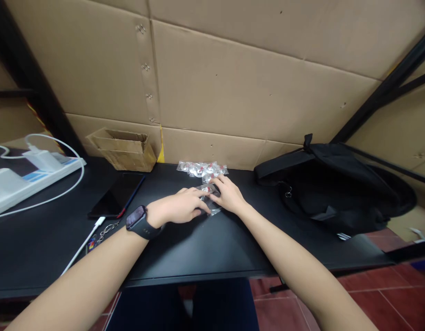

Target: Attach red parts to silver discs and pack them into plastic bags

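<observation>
Clear, crinkly plastic packet (215,211) on smooth black table (205,243), near side of shiny packet pile (198,169); left hand (186,205) and right hand (228,195) close together, fingers half-curled, both touching it; can't tell if pinched.

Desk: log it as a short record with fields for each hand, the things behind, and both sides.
desk: black
left hand: fingers on a clear packet; watch on the wrist
right hand: at the same packet; pinching or resting, cannot tell
behind hands: more packets, bunched, with red marks
left side: phone, keyring, power strip, box
right side: black bag
backdrop: cardboard
</observation>
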Motion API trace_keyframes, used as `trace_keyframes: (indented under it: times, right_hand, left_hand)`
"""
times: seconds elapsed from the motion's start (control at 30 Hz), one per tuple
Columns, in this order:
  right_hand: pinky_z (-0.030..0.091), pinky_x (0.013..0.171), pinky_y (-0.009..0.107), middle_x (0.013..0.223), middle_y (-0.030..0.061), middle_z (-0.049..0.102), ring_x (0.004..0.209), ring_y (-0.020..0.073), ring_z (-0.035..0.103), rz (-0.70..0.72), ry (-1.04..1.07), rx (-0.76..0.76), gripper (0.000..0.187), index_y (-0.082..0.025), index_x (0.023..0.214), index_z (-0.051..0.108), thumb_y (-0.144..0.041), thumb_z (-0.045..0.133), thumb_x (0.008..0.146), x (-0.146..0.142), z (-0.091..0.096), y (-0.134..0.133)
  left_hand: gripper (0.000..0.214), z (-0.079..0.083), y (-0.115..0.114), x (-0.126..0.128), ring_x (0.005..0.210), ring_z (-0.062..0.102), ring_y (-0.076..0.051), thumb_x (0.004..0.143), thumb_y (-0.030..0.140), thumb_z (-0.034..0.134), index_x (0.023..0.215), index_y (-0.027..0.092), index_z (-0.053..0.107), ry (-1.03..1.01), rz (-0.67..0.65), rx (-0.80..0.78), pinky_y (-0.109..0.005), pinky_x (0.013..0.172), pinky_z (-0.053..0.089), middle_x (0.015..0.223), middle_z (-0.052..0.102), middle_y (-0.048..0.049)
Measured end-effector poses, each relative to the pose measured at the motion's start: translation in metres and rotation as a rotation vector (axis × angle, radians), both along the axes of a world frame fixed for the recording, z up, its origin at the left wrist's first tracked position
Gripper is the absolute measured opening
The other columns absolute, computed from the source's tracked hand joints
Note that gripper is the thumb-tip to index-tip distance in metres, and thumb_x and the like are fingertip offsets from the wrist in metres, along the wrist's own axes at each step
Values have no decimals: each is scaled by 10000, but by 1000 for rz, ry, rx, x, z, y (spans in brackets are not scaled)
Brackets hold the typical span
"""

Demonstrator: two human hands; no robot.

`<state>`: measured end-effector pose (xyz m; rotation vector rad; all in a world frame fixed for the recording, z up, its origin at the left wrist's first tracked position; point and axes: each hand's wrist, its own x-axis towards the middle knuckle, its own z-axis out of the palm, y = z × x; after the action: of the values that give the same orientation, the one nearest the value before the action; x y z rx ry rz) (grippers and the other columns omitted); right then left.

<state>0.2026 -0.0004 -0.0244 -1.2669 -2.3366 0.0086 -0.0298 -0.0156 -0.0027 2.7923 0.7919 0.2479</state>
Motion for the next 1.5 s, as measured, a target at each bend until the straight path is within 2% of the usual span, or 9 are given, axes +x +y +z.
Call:
trace_keyframes:
  times: [0.1,0.23,0.43,0.53,0.7,1.0,1.2,1.33,1.5]
  right_hand:
    - [507,895,357,1170,90,596,1035,233,592,190,116,-137,422,-239,1240,589,-377,729,867,12,9,-1]
    - [503,790,301,1091,62,604,863,160,596,266,222,-229,199,-220,1147,597,-205,484,984,34,19,-1]
    - [521,757,293,1177,68,540,917,176,577,276,131,-318,516,-229,1194,545,-162,775,737,36,20,-7]
    - [525,837,321,1145,58,548,969,192,578,279,157,-292,459,-229,1146,606,-227,824,743,27,18,-9]
    - [503,942,363,1149,63,567,1044,208,599,245,170,-218,198,-244,1067,722,-276,739,872,24,16,-7]
    - [502,891,325,1104,66,663,963,181,648,194,224,-207,158,-212,921,792,-281,651,937,21,8,-1]
    - [497,778,303,868,56,727,809,189,678,-107,233,-221,268,-191,734,750,-374,656,906,16,3,2]
    - [460,633,277,729,47,728,707,205,685,-366,239,-246,313,-214,668,704,-496,734,798,19,0,6]
    - [458,625,258,693,17,723,664,181,684,-334,364,-301,267,-204,787,659,-448,766,764,24,-3,9]
  left_hand:
    - [392,8,7,-4,1199,597,-242,797,48,506,1042,281,705,-78,9,25,-369,1000,457,1273,657,-36]
    - [421,6,16,-6,1084,603,-249,753,100,622,1150,235,595,-125,135,99,-354,911,471,1195,644,-61]
    - [312,-6,20,-1,1163,563,-261,874,342,694,1172,266,639,-178,169,187,-373,933,446,1238,614,-61]
    - [230,-6,21,-1,1153,566,-252,922,392,640,1114,279,696,-183,177,202,-380,949,428,1205,626,-51]
    - [257,-6,22,-1,1122,578,-239,985,403,523,1072,294,739,-189,216,187,-373,935,416,1166,658,-42]
    - [446,-3,24,0,1049,616,-245,1009,438,415,802,246,760,-182,360,90,-410,944,392,1056,730,-42]
    - [451,-10,26,5,1008,626,-284,961,494,476,682,209,686,-179,491,58,-437,899,403,954,743,-63]
    - [280,-17,25,10,1036,597,-302,913,470,554,945,215,665,-223,542,108,-448,902,426,1060,709,-83]
    - [558,-18,17,15,1311,464,-320,889,314,558,1431,260,438,-272,338,166,-489,1044,386,1468,506,-119]
